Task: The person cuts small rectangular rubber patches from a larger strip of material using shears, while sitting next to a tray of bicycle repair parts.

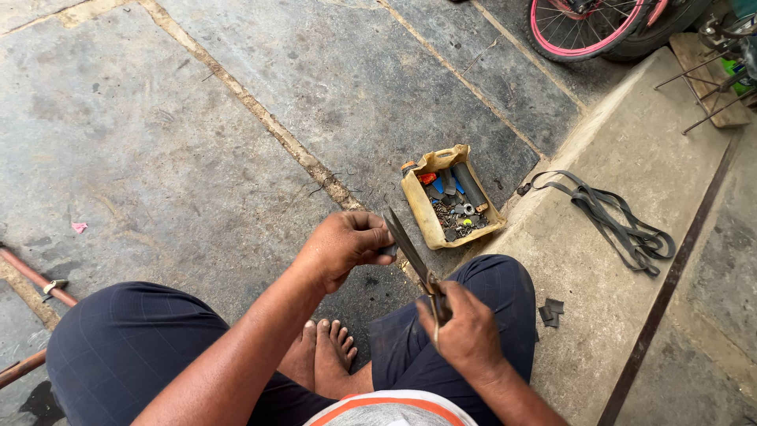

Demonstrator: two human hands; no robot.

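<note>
Stone slab floor, concrete step on my right w/ rubber strips (pixel 623 225). My right hand (pixel 467 331) grips scissors (pixel 410 252) by the handles; left hand (pixel 341 246) pinches a small dark rubber bit (pixel 388 249) at the blades. Rubber's prob light, floppy — hold near the edge. Yellow parts tub (pixel 432 225) just ahead.
</note>
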